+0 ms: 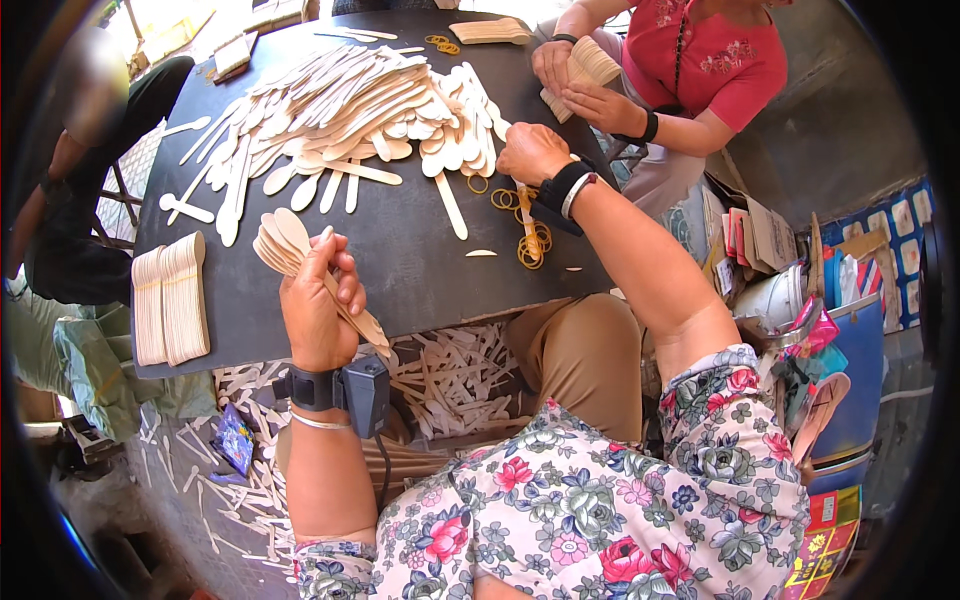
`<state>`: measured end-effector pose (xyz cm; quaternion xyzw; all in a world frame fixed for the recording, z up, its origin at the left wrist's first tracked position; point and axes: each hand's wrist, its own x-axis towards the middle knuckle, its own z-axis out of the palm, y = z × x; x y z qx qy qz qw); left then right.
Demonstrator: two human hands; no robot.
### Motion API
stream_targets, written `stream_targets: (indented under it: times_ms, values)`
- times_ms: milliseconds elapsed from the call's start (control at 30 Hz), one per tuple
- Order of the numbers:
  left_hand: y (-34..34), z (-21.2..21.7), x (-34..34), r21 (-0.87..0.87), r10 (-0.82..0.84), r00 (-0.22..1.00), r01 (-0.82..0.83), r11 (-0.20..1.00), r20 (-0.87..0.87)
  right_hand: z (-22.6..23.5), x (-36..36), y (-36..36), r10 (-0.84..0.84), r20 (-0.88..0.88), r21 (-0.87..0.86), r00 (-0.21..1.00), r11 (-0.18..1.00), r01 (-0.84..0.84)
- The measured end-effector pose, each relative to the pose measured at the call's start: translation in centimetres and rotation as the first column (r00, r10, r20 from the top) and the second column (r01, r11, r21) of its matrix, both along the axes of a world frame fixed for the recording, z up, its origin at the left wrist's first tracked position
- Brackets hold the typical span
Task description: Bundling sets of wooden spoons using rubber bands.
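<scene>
My left hand (322,300) is closed round a small fanned bunch of wooden spoons (285,238), held over the near edge of the black table (420,290). The large heap of loose wooden spoons (340,100) spreads across the table's far middle. At the heap's right edge is my right hand (535,155), its fingers curled in beside a spoon end. What those fingers grip is hidden. Below that wrist lie yellow rubber bands (535,245). A single spoon (451,207) sticks out of the heap toward me.
Stacked bundles of spoons (170,300) stand at the table's left edge. Across at the right, another person's hands (600,100) hold a spoon bundle (585,72). One more bundle (490,31) lies at the far edge. Many spoons litter the floor (450,380). A blue bin (845,380) stands at right.
</scene>
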<state>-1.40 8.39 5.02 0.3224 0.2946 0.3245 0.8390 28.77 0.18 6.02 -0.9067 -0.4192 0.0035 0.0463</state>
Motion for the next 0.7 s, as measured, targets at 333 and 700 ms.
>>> stream_targets:
  times_ms: [333,700]
  values:
    - [0.2,-0.5,0.1,-0.007,-0.006,1.0,0.006,1.0,-0.017,1.5,2.2,1.3,-0.21,-0.334,-0.277,0.919,0.954,0.117]
    - [0.0,-0.4,0.4,0.015,-0.033,0.998,0.034,0.999,-0.05,2.7,1.3,0.8,-0.295,-0.334,-0.197,0.895,0.951,0.24]
